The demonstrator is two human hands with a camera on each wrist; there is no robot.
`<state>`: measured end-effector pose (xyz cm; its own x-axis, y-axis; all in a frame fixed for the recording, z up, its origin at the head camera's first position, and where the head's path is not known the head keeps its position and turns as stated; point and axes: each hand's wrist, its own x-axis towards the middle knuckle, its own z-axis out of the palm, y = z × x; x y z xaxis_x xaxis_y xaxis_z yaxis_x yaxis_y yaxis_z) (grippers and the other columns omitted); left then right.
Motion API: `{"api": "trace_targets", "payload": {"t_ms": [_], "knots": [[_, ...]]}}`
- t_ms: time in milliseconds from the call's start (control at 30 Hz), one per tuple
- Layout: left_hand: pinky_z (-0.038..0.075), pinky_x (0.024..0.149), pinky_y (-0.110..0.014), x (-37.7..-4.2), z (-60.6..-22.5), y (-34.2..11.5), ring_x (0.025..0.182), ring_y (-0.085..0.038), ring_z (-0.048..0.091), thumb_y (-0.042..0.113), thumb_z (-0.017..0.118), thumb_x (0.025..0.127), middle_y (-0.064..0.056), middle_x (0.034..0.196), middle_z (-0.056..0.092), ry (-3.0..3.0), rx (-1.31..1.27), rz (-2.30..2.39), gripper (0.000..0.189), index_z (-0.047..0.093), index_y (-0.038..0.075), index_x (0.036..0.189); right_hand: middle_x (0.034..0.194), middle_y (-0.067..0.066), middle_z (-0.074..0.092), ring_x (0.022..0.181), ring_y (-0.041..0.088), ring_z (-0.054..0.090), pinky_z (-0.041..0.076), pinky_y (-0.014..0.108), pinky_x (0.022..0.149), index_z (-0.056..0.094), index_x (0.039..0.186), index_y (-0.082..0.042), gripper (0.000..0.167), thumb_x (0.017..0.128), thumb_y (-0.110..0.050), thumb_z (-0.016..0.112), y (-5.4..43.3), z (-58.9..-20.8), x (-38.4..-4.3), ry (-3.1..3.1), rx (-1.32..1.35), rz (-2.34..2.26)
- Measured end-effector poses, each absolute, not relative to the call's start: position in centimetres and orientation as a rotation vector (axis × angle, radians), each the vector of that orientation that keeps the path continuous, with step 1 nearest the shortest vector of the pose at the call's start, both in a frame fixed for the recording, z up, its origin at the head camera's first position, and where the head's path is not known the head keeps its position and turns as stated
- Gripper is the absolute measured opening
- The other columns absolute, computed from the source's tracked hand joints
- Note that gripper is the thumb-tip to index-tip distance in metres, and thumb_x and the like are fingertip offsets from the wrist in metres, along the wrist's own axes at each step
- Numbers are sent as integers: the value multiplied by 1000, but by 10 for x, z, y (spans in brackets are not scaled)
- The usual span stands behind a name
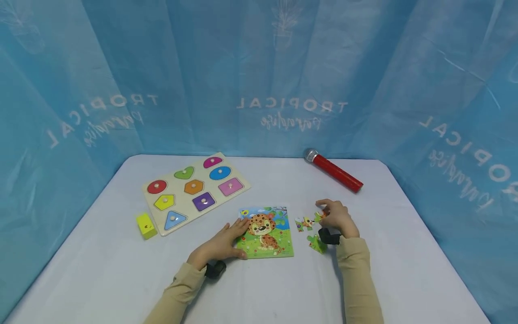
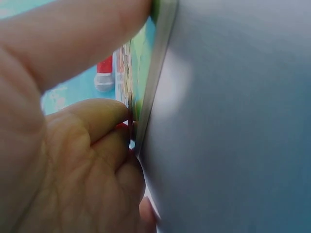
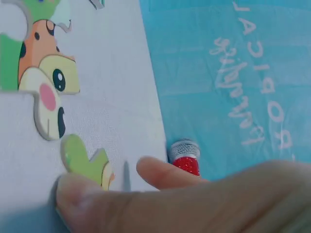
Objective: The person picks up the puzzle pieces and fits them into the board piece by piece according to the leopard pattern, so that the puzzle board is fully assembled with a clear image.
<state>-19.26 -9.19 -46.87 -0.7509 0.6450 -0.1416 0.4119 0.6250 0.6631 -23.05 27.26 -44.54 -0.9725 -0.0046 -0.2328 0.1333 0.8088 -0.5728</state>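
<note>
Blue printed curtains [image 1: 259,58] surround a white-covered table [image 1: 413,270], on which the leopard puzzle [image 1: 267,236] lies flat; loose puzzle pieces [image 1: 304,223] sit just right of it; among these, a green piece [image 3: 80,155] lies by the right hand's thumb, the index finger a little apart beyond it; whether the thumb touches it I cannot tell. Farther right of the leopard puzzle, the right hand [image 1: 339,219] arches palm-down, thumb and index finger moderately spaced; at the puzzle's left edge, the left hand [image 1: 222,240] reaches in, fingers extended onto its picture, thumb spread wide at its near-left corner.
</note>
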Motion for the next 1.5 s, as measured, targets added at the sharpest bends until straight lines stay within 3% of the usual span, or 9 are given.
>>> {"api": "trace_targets", "payload": {"t_ms": [267,467,600,767,933,1100,1300,1500], "knots": [[4,120,-62,-186,-473,-97,150,-40,8,25,75,83,-20,162,14,2495,820,906,91,22,-1,152,99,16,58,90,26,51,45,31,69,62,112,-1,40,82,-25,75,279,-451,-229,2726,250,-955],[4,120,-62,-188,-472,-96,150,-41,7,26,74,84,-20,162,13,2489,849,911,91,21,-1,152,96,12,59,91,24,52,45,33,76,62,109,-1,33,90,-27,65,255,-452,-231,2712,43,-1059],[4,120,-63,-189,-472,-93,149,-42,7,26,74,84,-22,161,12,2478,870,902,91,21,-3,152,82,6,54,76,18,47,39,27,65,64,98,-5,19,90,-21,66,210,-452,-227,2635,-253,-1176],[4,120,-62,-192,-470,-90,149,-41,8,27,73,84,-22,161,14,2482,892,906,91,21,-3,152,78,1,52,68,13,43,36,24,58,67,98,-9,15,88,-19,70,159,-453,-215,2572,-627,-1079],[4,121,-60,-193,-467,-87,150,-38,8,27,73,85,-19,162,13,2479,853,897,90,21,-1,152,76,-1,54,65,10,44,37,23,58,68,101,-8,20,84,-16,75,137,-459,-204,2615,-803,-836],[4,122,-58,-194,-467,-88,151,-36,8,26,74,84,-17,162,14,2481,833,894,89,23,0,152,84,-1,57,70,11,47,41,25,63,65,111,-8,29,85,-18,74,135,-456,-201,2597,-831,-800],[4,121,-60,-193,-469,-92,150,-38,9,26,75,83,-18,161,15,2494,845,885,90,24,-1,152,85,0,61,72,10,52,45,23,63,66,110,-8,19,91,-9,64,139,-450,-201,2562,-758,-981],[4,121,-61,-193,-468,-92,150,-39,8,25,75,83,-20,161,15,2480,850,898,90,23,-4,151,86,-1,65,72,6,55,47,20,65,68,106,-8,15,91,-8,64,137,-452,-201,2496,-750,-1040]]}}
